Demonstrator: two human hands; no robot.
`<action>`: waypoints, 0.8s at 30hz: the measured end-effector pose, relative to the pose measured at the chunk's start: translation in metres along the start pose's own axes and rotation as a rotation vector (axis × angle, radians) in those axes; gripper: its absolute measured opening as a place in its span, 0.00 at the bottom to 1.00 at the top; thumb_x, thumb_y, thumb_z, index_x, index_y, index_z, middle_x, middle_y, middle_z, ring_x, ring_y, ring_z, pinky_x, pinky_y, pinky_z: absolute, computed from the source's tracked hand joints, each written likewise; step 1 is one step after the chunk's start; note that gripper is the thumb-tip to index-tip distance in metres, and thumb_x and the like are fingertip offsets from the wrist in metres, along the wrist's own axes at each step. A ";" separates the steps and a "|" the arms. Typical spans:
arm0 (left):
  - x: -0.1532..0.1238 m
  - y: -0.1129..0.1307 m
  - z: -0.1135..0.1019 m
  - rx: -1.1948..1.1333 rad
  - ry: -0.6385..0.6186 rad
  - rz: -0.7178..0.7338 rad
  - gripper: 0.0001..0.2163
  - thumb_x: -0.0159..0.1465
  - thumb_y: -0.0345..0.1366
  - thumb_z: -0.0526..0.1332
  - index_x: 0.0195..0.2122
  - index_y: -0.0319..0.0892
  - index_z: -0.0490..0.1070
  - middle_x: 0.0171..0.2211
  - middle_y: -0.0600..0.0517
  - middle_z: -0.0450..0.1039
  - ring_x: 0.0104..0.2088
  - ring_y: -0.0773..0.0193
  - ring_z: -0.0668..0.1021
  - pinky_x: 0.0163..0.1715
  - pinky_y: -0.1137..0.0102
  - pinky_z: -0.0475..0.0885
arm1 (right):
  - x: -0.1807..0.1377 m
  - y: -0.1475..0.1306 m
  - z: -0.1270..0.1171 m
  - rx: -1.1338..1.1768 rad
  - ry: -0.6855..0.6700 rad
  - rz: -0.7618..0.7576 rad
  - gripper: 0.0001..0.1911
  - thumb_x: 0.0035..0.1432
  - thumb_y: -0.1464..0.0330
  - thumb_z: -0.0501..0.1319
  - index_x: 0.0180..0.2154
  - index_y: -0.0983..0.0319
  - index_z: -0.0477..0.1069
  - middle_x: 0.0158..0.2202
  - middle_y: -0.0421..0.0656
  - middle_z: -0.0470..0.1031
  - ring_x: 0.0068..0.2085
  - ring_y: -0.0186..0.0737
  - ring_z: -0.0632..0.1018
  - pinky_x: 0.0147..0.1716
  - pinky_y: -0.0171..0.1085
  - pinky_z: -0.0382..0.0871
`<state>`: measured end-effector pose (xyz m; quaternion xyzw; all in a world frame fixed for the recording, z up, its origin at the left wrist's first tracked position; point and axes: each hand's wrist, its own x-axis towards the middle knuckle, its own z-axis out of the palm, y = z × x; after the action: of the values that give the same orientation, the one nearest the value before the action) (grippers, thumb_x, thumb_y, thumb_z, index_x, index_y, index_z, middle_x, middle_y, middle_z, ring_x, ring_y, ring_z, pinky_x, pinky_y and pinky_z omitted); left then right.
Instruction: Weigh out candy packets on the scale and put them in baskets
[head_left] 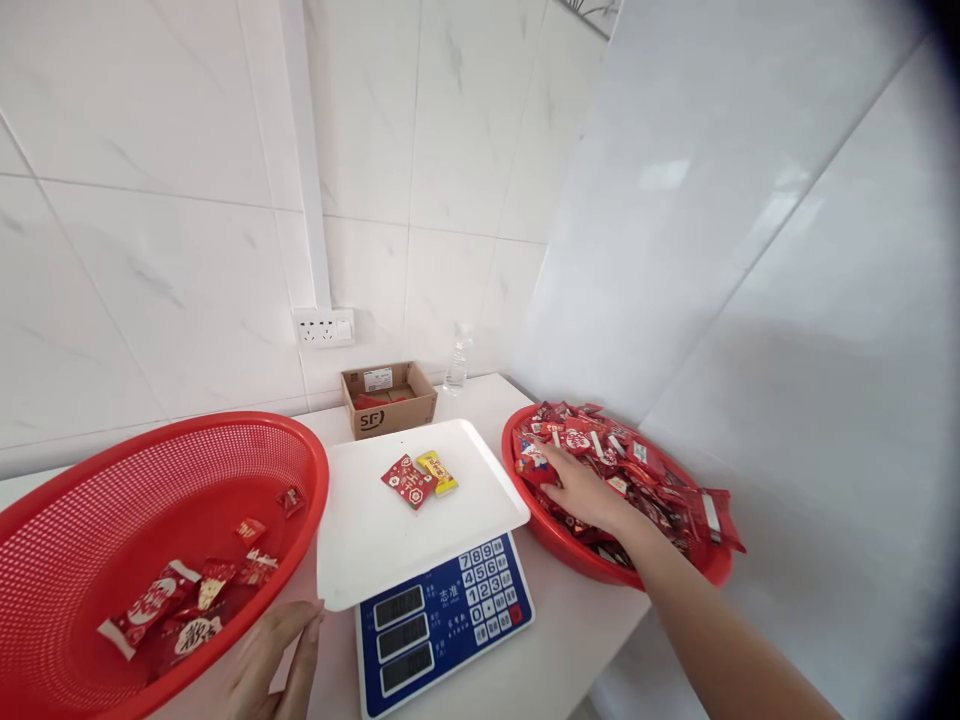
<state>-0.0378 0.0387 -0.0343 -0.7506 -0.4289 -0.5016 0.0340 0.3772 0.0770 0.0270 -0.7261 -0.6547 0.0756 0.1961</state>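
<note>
My right hand (581, 490) reaches into a red basket (555, 540) heaped with small red wrapped snacks. Its thumb and fingers close on a red packet with a blue print (529, 460) at the basket's left side. My left hand (274, 655) is by the near left corner of the white scale tray (367, 550), fingers loosely bent and apart, nothing seen in them. On that tray lie a red patterned packet (409, 482) and a yellow wrapped piece (436, 473), side by side. Below the tray, the blue scale panel (446, 625) shows keys and three displays, whose digits I cannot read.
A larger red mesh basket (296, 440) at the left holds several red packets (154, 605) on its bottom. Behind the scale stand an open cardboard box (405, 412) and a clear plastic bottle (456, 365). Tiled walls, with a socket (324, 328), bound the white table (562, 640).
</note>
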 end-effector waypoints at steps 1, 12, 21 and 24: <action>0.000 0.000 0.000 -0.002 0.004 -0.001 0.07 0.64 0.39 0.55 0.36 0.45 0.71 0.30 0.51 0.77 0.29 0.64 0.80 0.28 0.76 0.75 | -0.002 0.003 0.001 0.003 -0.048 -0.001 0.34 0.53 0.72 0.53 0.62 0.58 0.53 0.64 0.46 0.56 0.64 0.42 0.58 0.61 0.47 0.52; -0.004 -0.005 0.004 -0.039 -0.073 -0.013 0.06 0.63 0.37 0.56 0.38 0.45 0.70 0.30 0.51 0.78 0.29 0.64 0.80 0.28 0.76 0.75 | -0.002 -0.008 0.000 -0.075 -0.019 0.077 0.22 0.58 0.66 0.52 0.54 0.59 0.64 0.53 0.48 0.72 0.50 0.49 0.74 0.49 0.47 0.66; -0.006 -0.009 0.004 -0.009 -0.058 0.005 0.07 0.64 0.40 0.55 0.38 0.44 0.70 0.31 0.51 0.77 0.30 0.64 0.81 0.29 0.78 0.76 | 0.011 0.017 -0.015 0.359 0.114 0.222 0.21 0.59 0.68 0.47 0.53 0.61 0.65 0.46 0.48 0.77 0.45 0.41 0.78 0.46 0.44 0.70; -0.008 -0.012 0.006 -0.027 -0.080 -0.012 0.07 0.64 0.40 0.56 0.38 0.44 0.70 0.32 0.51 0.77 0.31 0.64 0.81 0.28 0.79 0.75 | 0.000 0.011 -0.020 0.036 -0.113 0.146 0.27 0.55 0.66 0.54 0.57 0.63 0.62 0.56 0.51 0.69 0.55 0.45 0.70 0.54 0.43 0.61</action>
<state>-0.0426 0.0440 -0.0482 -0.7679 -0.4273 -0.4771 0.0037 0.3949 0.0724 0.0405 -0.7629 -0.6085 0.1421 0.1658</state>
